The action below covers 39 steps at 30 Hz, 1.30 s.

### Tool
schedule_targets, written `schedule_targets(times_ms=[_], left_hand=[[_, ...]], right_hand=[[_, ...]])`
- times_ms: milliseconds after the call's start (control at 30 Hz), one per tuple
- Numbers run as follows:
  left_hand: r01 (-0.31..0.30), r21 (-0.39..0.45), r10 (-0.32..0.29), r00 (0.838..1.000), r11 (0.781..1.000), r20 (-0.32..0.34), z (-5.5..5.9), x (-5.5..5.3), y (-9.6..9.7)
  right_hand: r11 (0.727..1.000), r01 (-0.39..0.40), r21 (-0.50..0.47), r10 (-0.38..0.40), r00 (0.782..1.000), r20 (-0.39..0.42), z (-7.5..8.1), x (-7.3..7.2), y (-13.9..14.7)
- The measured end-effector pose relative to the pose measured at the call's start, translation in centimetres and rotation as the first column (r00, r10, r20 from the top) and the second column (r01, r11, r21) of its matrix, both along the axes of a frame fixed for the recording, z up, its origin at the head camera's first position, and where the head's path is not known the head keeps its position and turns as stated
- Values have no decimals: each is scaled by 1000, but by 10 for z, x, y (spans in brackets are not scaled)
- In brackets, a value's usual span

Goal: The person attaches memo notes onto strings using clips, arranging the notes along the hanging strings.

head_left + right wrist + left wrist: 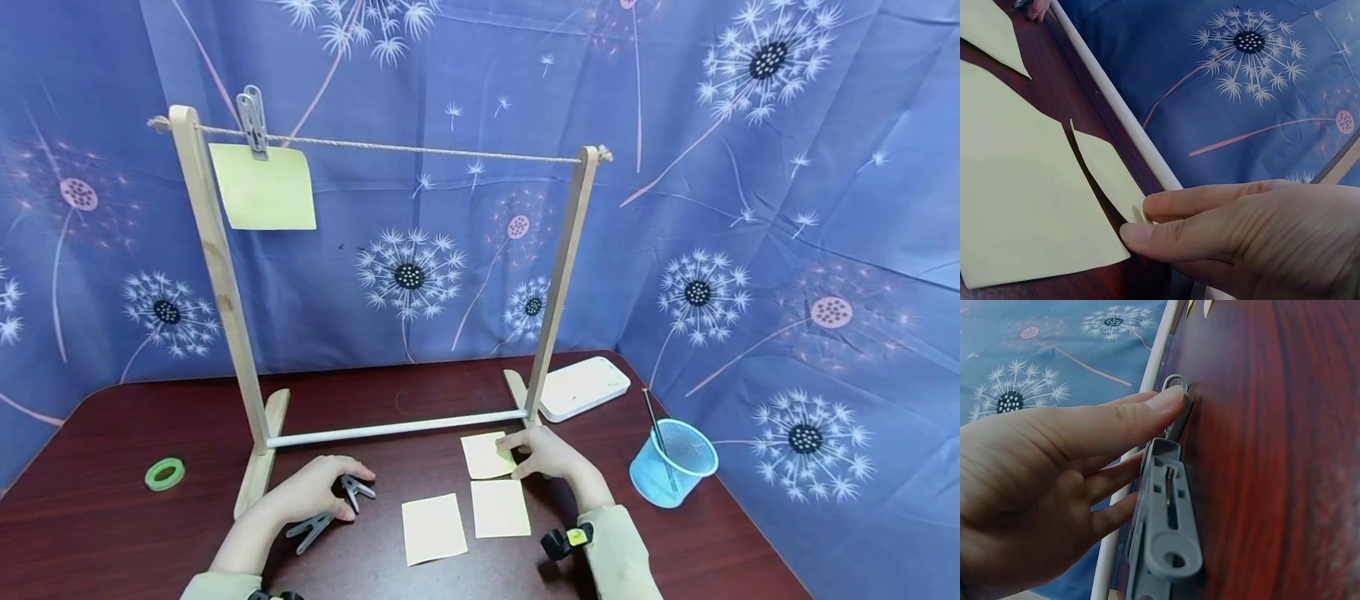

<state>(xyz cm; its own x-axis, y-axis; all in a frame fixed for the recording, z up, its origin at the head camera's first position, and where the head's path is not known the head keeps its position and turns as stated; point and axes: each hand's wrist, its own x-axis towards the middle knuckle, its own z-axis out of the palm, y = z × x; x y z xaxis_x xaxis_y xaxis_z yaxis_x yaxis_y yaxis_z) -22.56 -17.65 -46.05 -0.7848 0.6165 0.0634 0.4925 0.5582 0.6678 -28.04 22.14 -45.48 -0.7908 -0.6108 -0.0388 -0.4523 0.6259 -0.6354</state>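
My left hand [311,492] holds a grey clothespin [356,490] low over the table, thumb on one side and fingers on the other. A second grey clothespin [311,527] lies by the palm; in the left wrist view a clothespin [1172,519] reaches toward the camera below the thumb. My right hand [551,457] pinches the right edge of the far yellow paper note [483,456] between thumb and fingers. Nearer me lie two more yellow notes, one just below it [501,510] and one to the left [433,529]. Another note [266,190] hangs from the rope by a clothespin [253,121].
A wooden frame [221,275] with a rope [420,150] on top and a white bar [397,432] below stands behind the hands. A green tape ring [164,474] lies left. At right are a white tray [585,387] and a blue mesh cup [667,471] holding a thin rod.
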Motion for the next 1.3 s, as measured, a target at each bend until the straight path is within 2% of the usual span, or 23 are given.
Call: schedule_targets(times_ms=[167,300,700,867,1100,1300], left_hand=[[15,6,-15,999,1000,-46,-2,0,1],[14,12,-14,999,1000,-44,-4,-1,2],[-19,-7,19,1000,1000,-16,-4,0,4],[-33,-16,33,999,999,-10,-3,0,6],[-35,-41,32,998,999,-56,-2,0,10],[-38,-54,35,997,998,-67,-1,0,11]], right_hand=[[1000,-23,-3,23,1000,-3,-1,-3,0],[999,-28,-29,28,1000,7,0,-2,0],[998,-34,-48,28,993,-111,-5,-3,0],[998,-4,-57,-3,991,-133,-7,-3,0],[994,75,-76,-86,986,-146,-8,-3,-2],[985,122,-124,-144,971,-190,-10,-5,-6]])
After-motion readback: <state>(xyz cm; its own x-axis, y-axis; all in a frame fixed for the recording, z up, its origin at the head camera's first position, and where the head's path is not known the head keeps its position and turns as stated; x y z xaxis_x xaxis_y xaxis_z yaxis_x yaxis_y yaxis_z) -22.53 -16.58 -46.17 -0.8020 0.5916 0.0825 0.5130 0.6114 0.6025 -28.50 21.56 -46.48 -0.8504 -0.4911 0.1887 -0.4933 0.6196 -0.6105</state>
